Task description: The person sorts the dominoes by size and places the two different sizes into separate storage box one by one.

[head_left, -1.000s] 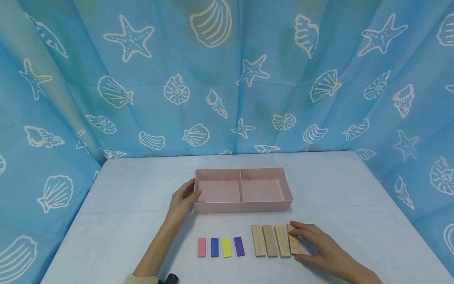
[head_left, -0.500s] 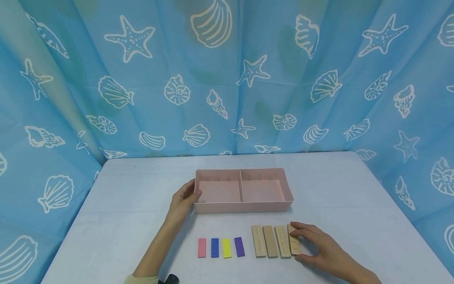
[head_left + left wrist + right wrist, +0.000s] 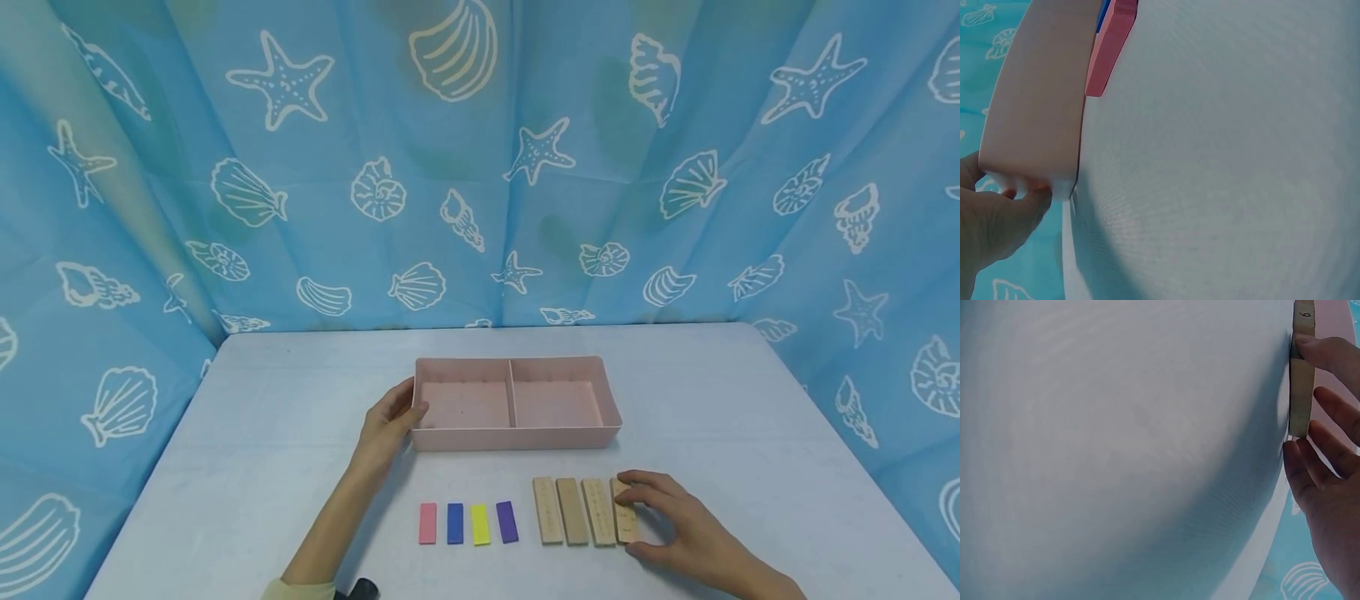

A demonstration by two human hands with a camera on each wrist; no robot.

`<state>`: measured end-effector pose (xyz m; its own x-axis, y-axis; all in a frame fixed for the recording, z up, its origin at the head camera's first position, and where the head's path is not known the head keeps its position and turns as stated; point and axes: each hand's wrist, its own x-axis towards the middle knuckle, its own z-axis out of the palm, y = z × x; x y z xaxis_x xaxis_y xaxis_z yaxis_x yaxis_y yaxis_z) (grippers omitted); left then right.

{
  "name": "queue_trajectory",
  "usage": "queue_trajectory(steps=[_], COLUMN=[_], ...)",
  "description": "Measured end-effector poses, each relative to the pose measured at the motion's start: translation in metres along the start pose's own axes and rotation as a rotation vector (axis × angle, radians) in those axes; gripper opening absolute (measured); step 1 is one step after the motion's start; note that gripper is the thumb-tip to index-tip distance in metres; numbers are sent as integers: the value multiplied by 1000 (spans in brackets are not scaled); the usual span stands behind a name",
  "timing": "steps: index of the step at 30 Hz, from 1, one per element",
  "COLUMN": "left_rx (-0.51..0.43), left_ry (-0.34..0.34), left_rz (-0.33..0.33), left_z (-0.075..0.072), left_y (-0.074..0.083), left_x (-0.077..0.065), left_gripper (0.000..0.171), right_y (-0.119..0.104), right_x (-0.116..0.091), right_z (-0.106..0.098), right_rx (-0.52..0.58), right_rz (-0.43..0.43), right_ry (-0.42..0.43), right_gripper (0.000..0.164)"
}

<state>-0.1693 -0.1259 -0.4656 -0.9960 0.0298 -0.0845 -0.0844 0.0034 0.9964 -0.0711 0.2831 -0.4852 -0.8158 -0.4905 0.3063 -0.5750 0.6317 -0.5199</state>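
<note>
In the head view my left hand (image 3: 386,429) holds the left end of a pink two-compartment tray (image 3: 517,438), thumb over its rim and fingers along the outer wall. The left wrist view shows the hand (image 3: 1004,215) at the tray's end wall (image 3: 1038,106). My right hand (image 3: 690,525) spans the rightmost wooden block (image 3: 626,527) lengthwise, fingers at its far end and thumb at its near end. In the right wrist view, the thumb (image 3: 1329,353) presses the block's edge (image 3: 1301,394), by a printed digit. Three more wooden blocks (image 3: 573,512) lie just left of it.
Left of the wooden blocks lie small flat pieces in a row: pink (image 3: 427,523), blue (image 3: 455,523), yellow (image 3: 481,524) and purple (image 3: 507,522). A white cloth covers the table (image 3: 285,400). Behind hangs a blue shell-print curtain (image 3: 480,167).
The rightmost wooden block has slid slightly toward the near side under my right fingers. My left hand stays on the tray, and the view has shifted a little.
</note>
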Motion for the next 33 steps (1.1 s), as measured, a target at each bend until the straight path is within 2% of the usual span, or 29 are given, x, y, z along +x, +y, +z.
queue_trajectory(steps=[7, 13, 17, 27, 33], left_rx=[-9, -27, -24, -17, -27], left_ry=[-24, -47, -43, -33, -36], left_rz=[19, 27, 37, 30, 29], left_z=[-2, -3, -3, -3, -3], left_y=[-1, -1, -2, -1, 0], left_x=[-1, -1, -1, 0, 0], left_gripper=[56, 58, 59, 58, 57], right_y=[0, -4, -4, -6, -14], right_x=[-2, 0, 0, 7, 16], right_z=[0, -5, -9, -23, -34], right_rx=[-9, -62, -85, -31, -36], right_rz=[4, 54, 58, -13, -45], right_ry=[2, -1, 0, 25, 49], right_gripper=[50, 52, 54, 54, 54])
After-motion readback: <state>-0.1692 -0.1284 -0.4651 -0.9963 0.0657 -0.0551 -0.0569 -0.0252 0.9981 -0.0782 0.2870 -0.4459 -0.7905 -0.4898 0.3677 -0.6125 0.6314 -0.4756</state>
